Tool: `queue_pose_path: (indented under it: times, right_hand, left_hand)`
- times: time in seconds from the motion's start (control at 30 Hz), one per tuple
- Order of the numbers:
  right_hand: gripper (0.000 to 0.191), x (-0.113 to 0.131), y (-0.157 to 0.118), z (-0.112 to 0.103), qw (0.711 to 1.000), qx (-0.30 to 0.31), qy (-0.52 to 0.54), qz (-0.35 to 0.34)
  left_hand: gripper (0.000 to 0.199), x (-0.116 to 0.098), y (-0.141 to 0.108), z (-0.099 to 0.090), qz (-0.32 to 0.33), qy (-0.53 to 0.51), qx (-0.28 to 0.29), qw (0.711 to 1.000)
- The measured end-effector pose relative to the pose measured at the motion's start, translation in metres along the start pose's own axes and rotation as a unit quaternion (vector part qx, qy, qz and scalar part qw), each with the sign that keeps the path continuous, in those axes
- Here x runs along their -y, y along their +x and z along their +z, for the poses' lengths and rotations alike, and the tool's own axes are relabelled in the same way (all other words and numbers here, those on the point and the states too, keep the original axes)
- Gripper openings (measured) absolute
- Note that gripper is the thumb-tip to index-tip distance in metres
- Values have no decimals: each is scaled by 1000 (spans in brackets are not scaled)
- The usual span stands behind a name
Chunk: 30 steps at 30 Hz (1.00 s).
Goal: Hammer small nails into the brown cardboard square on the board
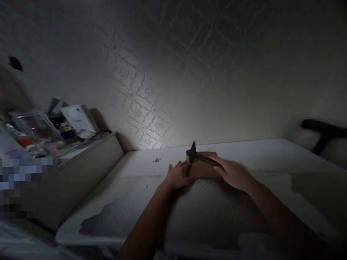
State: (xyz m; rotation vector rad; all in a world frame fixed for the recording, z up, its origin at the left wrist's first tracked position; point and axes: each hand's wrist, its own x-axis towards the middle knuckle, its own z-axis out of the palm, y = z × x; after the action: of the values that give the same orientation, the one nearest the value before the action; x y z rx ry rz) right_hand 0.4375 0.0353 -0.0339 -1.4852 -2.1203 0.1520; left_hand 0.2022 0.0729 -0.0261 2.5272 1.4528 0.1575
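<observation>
My right hand [231, 172] is wrapped round the handle of a dark hammer [205, 158], whose head is raised over the left part of a brown block or box [205, 170]. At the block's left side rests my left hand [179, 175], its fingers against the edge; the dim light hides whether it pinches anything there. Several small metal pieces, perhaps nails [157, 160], lie on the white table [129, 162] to the left of the hands.
On the left, a raised cabinet [88, 164] holds a white box [79, 120], a clear case [37, 126] and clutter. A dark T-shaped object [324, 133] stands at the right. Patterned wall behind. Sheeting covers the table's front part.
</observation>
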Motion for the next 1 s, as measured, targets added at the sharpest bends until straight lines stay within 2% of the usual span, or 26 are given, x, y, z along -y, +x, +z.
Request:
queue_pose_path:
  times: [1.0]
  right_hand:
    - [43,1,-1,0,1000,-11,-6,-2]
  left_hand:
    - [73,-2,-2,-3,-10,-4,4,1000]
